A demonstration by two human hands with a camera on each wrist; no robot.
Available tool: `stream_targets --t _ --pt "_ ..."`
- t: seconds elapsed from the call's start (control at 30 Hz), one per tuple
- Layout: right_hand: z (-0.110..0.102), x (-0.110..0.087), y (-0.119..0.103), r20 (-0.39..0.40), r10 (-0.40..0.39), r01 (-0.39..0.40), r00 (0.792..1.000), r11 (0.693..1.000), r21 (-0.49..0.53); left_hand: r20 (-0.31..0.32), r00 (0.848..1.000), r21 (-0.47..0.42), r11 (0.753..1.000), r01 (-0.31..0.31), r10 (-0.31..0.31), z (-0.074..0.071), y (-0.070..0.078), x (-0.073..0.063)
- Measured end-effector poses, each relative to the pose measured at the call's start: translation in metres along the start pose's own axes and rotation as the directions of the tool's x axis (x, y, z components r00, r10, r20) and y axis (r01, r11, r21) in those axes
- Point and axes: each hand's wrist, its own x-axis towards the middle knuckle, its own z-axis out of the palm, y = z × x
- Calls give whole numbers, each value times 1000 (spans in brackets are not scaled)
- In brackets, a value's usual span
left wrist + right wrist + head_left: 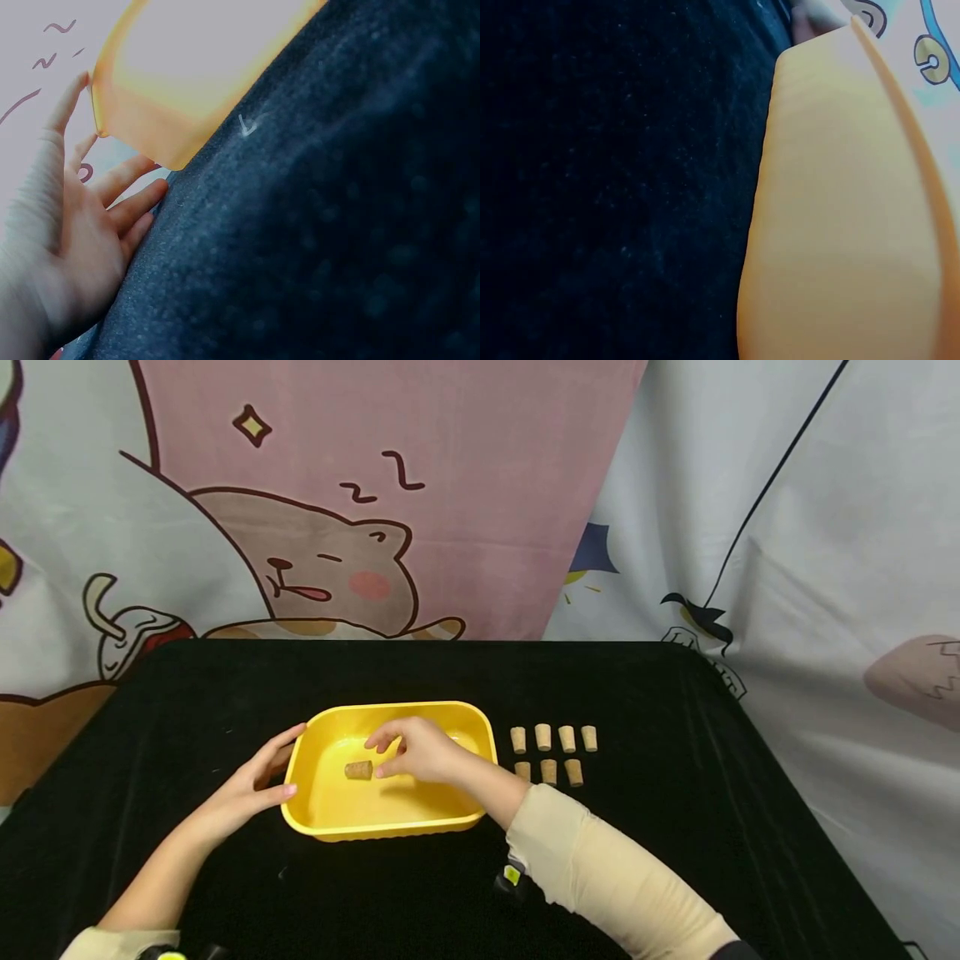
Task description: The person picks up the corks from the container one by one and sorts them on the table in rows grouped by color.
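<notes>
A yellow plastic basin [390,828] stands on the black cloth. Inside it a single cork stopper [358,770] lies on its side. My right hand [423,752] reaches over the basin, thumb and fingers apart and holding nothing, with the fingertips just right of this cork. At the basin's left end, my left hand [251,785] touches the rim with fingers spread and fairly straight. The left wrist view shows that hand [82,232] beside the basin's wall [157,127]. In the right wrist view the basin's side [840,195] shows, but the right hand does not.
Right of the basin, several cork stoppers [566,739] stand in two rows, partly behind the right forearm. The black cloth [675,827] covers the table. Behind it hangs a printed curtain [480,527] with cartoon figures.
</notes>
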Motion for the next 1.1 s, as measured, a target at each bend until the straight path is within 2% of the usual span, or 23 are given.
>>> stream_targets --t 0.17,0.33,0.83,1.1 --pt "8 8 1 52 49 -48 997 999 -11 -3 1000 13 1000 5 -5 0 1 -1" --pt "14 13 0 59 91 -89 994 995 -40 -7 1000 20 1000 5 -5 -1 0 -1" --pt "25 20 0 12 66 -66 998 996 -63 -5 1000 18 1000 -3 3 -2 1 -1" --pt "20 15 0 23 74 -73 997 996 -61 6 1000 -6 1000 1 -1 -1 -2 0"
